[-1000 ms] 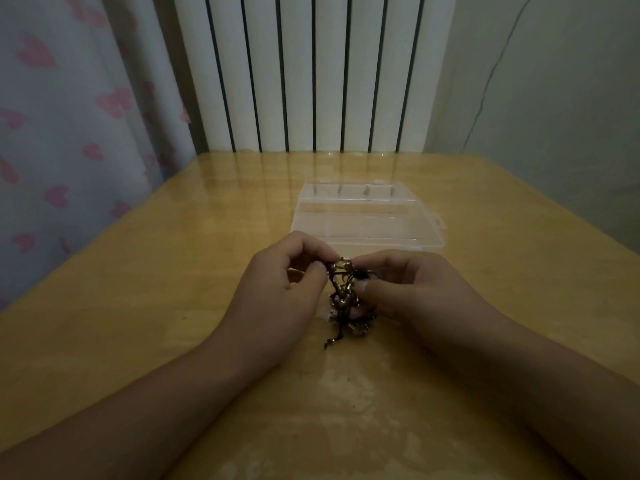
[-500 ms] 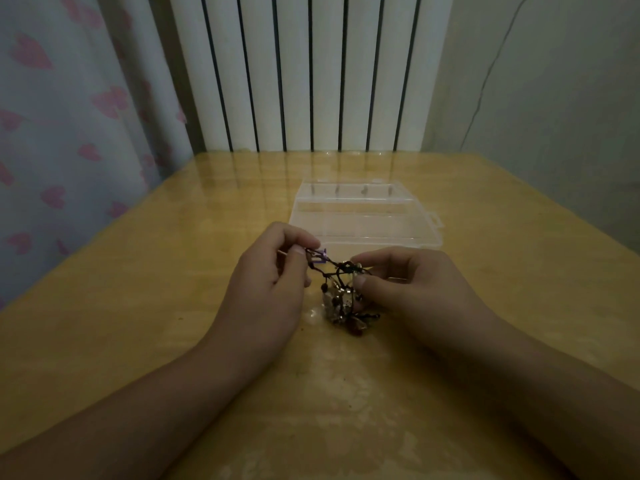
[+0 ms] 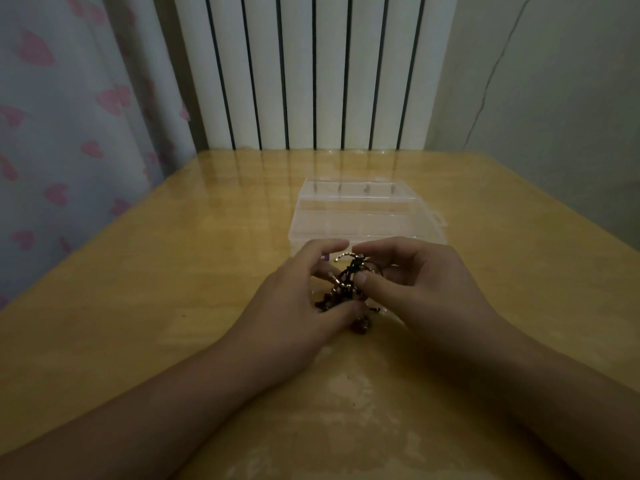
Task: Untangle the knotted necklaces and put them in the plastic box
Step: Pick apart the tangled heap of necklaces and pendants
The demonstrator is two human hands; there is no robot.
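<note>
Working the knot just in front of the plastic box (image 3: 367, 216), I pinch the tangled necklaces (image 3: 346, 289) with both left hand (image 3: 304, 299) and right hand (image 3: 412, 282); nothing looks freed, and none appears boxed yet.

Reached in from the near table edge on bare forearms, left hand (image 3: 298, 299) and right hand (image 3: 415, 282) close together, fingers curled, each pinching the tangled necklaces (image 3: 346, 285) between them.
</note>
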